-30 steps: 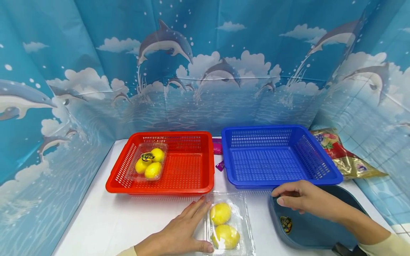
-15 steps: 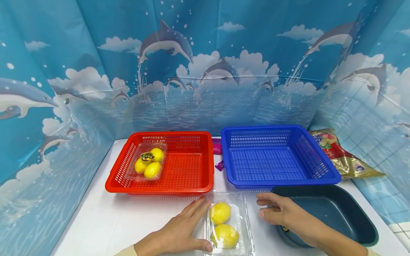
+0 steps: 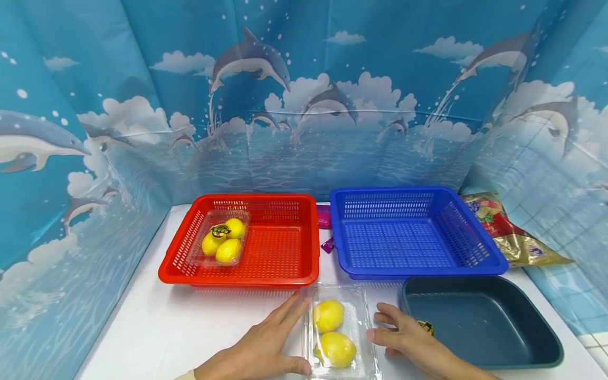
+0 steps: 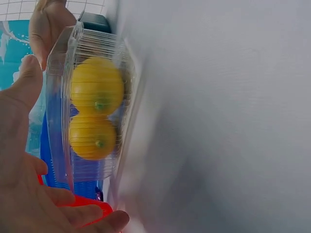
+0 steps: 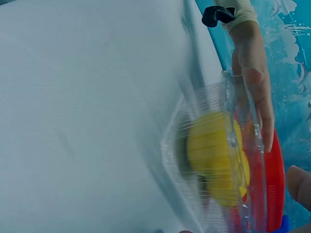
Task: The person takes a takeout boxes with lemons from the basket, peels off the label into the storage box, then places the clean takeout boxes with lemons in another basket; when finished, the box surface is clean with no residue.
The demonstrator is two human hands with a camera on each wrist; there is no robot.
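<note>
A clear plastic clamshell box (image 3: pixel 357 301) lies on the white table with two lemons (image 3: pixel 335 349) visible inside. Along its left edge lies my left hand (image 3: pixel 266 342), fingers straight and spread, thumb near the front corner. In the left wrist view the box (image 4: pixel 60 92) looks closed, and that hand (image 4: pixel 24 189) is beside it. My right hand (image 3: pixel 406 335) is at the box's right edge, fingers loosely bent, thumb tip at the rim; whether it touches is unclear. Behind it, a black and gold label (image 3: pixel 426 327) is at the dark basin's left side.
A red basket (image 3: pixel 280 282) at the back left holds another clear box of lemons (image 3: pixel 228 250). The blue basket (image 3: pixel 394 274) stands to its right, with a gold and red bag (image 3: pixel 518 237) beside it. A dark basin (image 3: pixel 480 316) sits front right. Purple packets (image 3: pixel 324 217) lie between the baskets.
My right hand has moved left, from over the dark basin to the right edge of the clamshell box. The left hand and the box have stayed nearly in place.
</note>
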